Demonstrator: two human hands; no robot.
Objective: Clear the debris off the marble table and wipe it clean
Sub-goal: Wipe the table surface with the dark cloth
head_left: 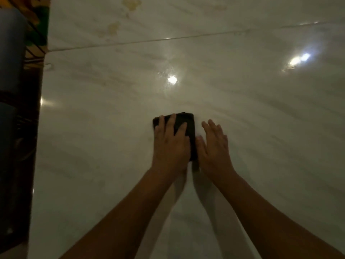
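On the marble table point(242, 128), a little below the middle of the view, your two bare hands lay side by side at the ends of outstretched forearms. The tabletop was pale, polished stone with soft grey and beige veining that ran in slanted streaks, and it was glossy enough to mirror several bright lights point(172, 79) as white glare spots. A thin straight seam point(168, 39) crossed the slab from left to right near the far side. Beyond that seam sat yellowish blotchy stains point(112, 28), irregular in outline. Fine wet-looking specks showed around the central glare. A dark cloth point(188, 124), folded into a thick, roughly rectangular pad with a matte surface, lay flat on the stone. Your left hand point(170, 144) rested palm down on top of it, its fingers straight and slightly spread, pressing rather than gripping, and it covered most of the pad's left part. Your right hand point(214, 146) lay flat and relaxed on the bare marble just beside the cloth, fingers extended and holding nothing, its thumb against the cloth's right edge. Along the table's left edge, dim and blurred, stood a smooth rounded blue object point(11, 43) and a patch of green and orange patterned material point(37, 21).
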